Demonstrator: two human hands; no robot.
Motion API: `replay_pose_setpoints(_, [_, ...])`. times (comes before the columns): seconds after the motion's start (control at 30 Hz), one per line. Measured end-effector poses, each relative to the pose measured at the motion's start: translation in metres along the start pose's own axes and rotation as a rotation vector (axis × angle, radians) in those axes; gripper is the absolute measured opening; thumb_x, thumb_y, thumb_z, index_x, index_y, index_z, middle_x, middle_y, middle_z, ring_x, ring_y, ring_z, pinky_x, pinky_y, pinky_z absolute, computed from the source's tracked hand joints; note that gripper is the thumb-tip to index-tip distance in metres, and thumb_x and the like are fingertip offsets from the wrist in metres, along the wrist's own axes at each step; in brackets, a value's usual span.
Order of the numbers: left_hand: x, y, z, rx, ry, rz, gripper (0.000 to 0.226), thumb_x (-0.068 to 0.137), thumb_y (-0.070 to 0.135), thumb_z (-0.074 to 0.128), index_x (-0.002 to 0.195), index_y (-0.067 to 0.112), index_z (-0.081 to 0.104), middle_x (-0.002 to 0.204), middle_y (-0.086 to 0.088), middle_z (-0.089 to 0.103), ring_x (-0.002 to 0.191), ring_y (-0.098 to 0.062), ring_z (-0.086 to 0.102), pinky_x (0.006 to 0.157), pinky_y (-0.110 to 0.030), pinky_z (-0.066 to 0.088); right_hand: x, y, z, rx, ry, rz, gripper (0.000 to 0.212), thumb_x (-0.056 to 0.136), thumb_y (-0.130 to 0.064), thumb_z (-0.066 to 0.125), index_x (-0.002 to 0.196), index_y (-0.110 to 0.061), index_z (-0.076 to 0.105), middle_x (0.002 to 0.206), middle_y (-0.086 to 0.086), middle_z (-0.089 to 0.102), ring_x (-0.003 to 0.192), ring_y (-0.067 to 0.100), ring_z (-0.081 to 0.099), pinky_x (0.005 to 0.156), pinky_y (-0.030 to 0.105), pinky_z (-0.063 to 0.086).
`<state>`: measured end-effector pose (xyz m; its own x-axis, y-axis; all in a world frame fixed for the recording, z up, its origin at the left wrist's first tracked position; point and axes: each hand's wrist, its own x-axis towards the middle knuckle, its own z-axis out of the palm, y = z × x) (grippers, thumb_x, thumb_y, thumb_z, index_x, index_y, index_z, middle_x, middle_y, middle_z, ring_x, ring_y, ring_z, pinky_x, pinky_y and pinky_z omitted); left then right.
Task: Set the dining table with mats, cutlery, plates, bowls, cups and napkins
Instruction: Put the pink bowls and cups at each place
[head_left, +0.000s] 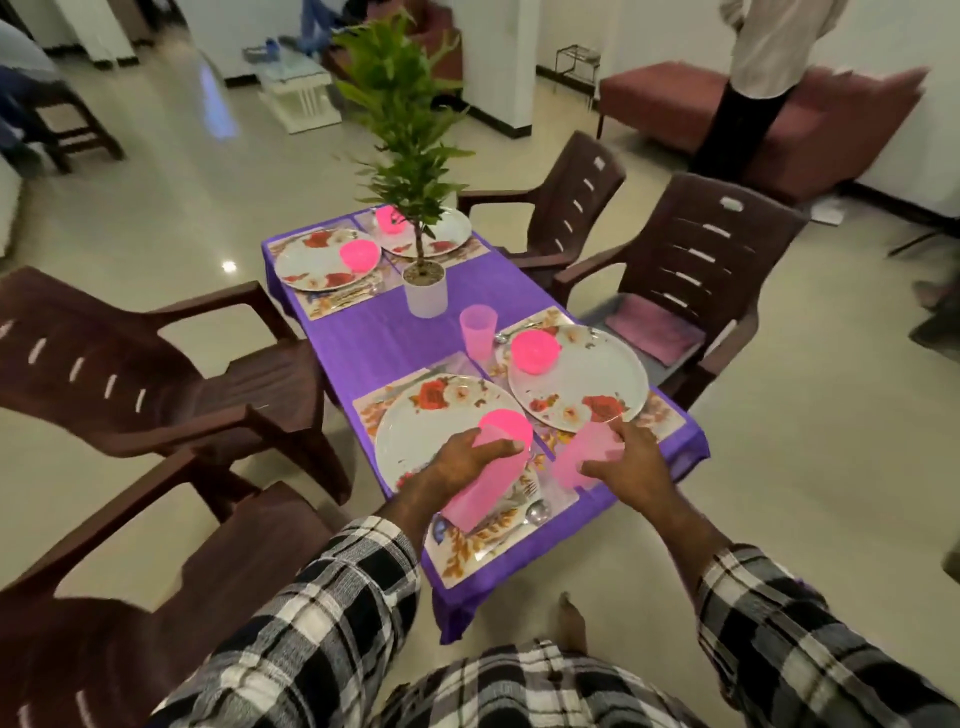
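My left hand (470, 456) grips a tall pink cup or stack of cups (480, 493), tilted over the near left plate (415, 431), whose pink bowl (506, 422) shows just behind my fingers. My right hand (631, 465) holds a second pink cup (582, 457) above the table's near right edge. Another pink cup (478, 330) stands upright beside the near right plate (597, 382), which carries a pink bowl (535, 351). Floral mats (467, 551) lie under the plates, with a spoon (537, 512) and fork on the near mat. Two far settings each have a plate and a pink bowl (358, 254).
The table has a purple cloth (374, 338). A potted plant in a white pot (426, 291) stands at its middle. Brown plastic chairs (691, 280) surround the table on both sides. A person stands at the back right by a red sofa (810, 114).
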<state>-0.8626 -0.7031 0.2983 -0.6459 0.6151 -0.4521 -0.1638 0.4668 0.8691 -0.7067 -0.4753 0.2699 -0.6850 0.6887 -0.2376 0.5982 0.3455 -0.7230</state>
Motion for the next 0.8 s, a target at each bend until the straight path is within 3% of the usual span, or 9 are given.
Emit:
replay_pose_setpoints(0.2, [-0.001, 0.006, -0.014, -0.021, 0.009, -0.022, 0.042, 0.093, 0.051, 0.077, 0.125, 0.024, 0.069, 0.108, 0.001, 0.076, 0.091, -0.016, 0.072, 0.06, -0.019, 0.054, 0.003, -0.006, 0.017, -0.341, -0.184, -0.112, 0.095, 0.071, -0.027, 0.093, 0.151, -0.017, 0.043, 0.146, 0.009, 0.042, 0.127, 0.034, 0.056, 0.105, 0.041, 0.05])
replay_pose_setpoints(0.5, [0.004, -0.025, -0.042, -0.141, 0.045, -0.079, 0.048, 0.088, 0.063, 0.076, 0.121, 0.029, 0.069, 0.111, -0.002, 0.079, 0.105, -0.028, 0.075, 0.09, -0.045, 0.063, 0.013, -0.012, 0.029, -0.536, -0.264, -0.211, 0.095, 0.08, -0.031, 0.083, 0.157, -0.023, 0.029, 0.154, 0.008, 0.041, 0.131, 0.033, 0.057, 0.107, 0.044, 0.052])
replay_pose_setpoints(0.67, [0.002, -0.045, -0.04, -0.21, -0.007, -0.123, 0.062, 0.084, 0.066, 0.078, 0.129, 0.026, 0.063, 0.117, -0.008, 0.077, 0.108, -0.031, 0.075, 0.092, -0.049, 0.064, 0.009, -0.016, 0.027, -0.618, -0.254, -0.25, 0.121, 0.07, -0.049, 0.091, 0.162, -0.025, 0.016, 0.162, 0.007, 0.031, 0.142, 0.034, 0.046, 0.114, 0.053, 0.045])
replay_pose_setpoints(0.73, [0.0, -0.052, -0.038, -0.237, -0.026, -0.142, 0.07, 0.079, 0.07, 0.081, 0.13, 0.027, 0.061, 0.118, -0.009, 0.076, 0.11, -0.033, 0.074, 0.092, -0.051, 0.064, -0.005, -0.024, 0.029, -0.599, -0.166, -0.342, 0.11, 0.075, -0.054, 0.085, 0.159, -0.026, 0.02, 0.162, 0.005, 0.032, 0.144, 0.031, 0.042, 0.116, 0.055, 0.041])
replay_pose_setpoints(0.8, [-0.001, -0.062, -0.037, -0.244, -0.011, -0.136, 0.082, 0.07, 0.078, 0.084, 0.132, 0.031, 0.06, 0.122, -0.007, 0.075, 0.112, -0.034, 0.073, 0.096, -0.057, 0.062, -0.019, -0.035, 0.033, -0.528, -0.118, -0.456, 0.084, 0.087, -0.047, 0.077, 0.155, -0.027, 0.031, 0.159, 0.002, 0.039, 0.142, 0.027, 0.042, 0.115, 0.053, 0.042])
